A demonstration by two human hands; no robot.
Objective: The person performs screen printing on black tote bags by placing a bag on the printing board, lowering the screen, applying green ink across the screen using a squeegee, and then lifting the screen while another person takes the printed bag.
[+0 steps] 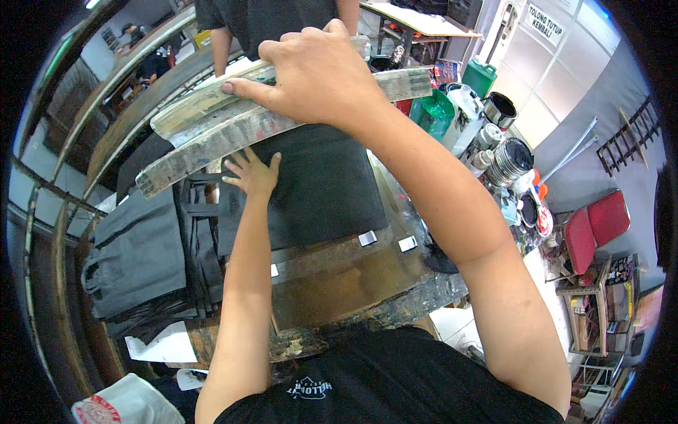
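Both hands (321, 74) reach frame (205, 149) and fabric (325, 191), near edge mostly clear

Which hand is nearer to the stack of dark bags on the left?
Left. The left hand is spread over the black fabric, just right of the stack of dark bags; the right hand grips the stained frame, farther up and to the right.

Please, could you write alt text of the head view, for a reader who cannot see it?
The right hand grips a stained frame above a workbench, while the left hand is spread over black cloth. Black bags with handles are piled at left; various containers crowd the right.
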